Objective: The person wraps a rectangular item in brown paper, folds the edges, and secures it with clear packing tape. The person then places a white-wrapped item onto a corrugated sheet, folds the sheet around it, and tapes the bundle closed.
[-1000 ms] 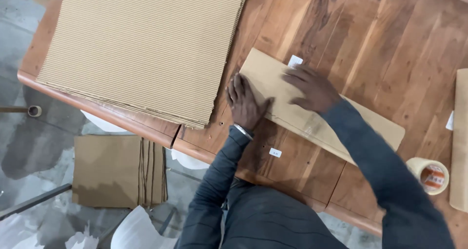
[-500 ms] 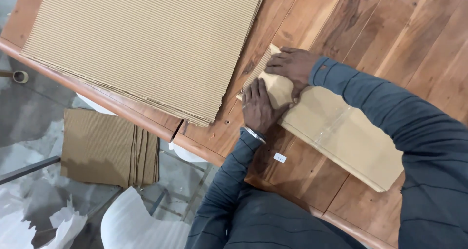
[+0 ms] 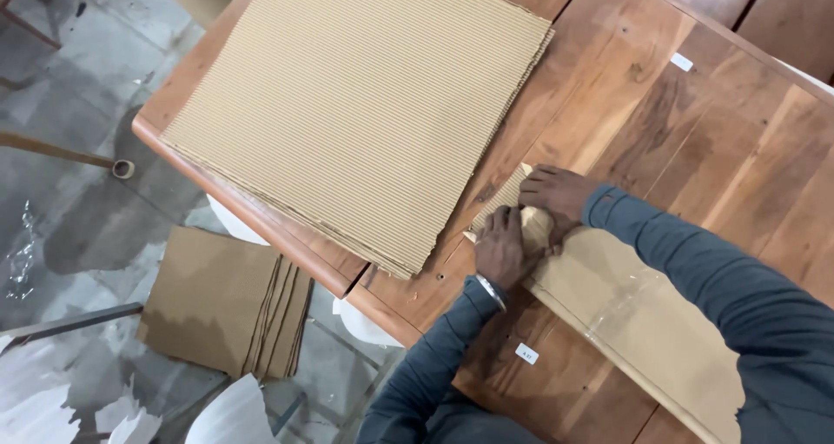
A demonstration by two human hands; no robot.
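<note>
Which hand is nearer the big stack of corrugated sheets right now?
Left. The left hand presses the end of the brown wrapped package just beside the corrugated sheet stack; the right hand grips the same end, slightly farther from it.
</note>
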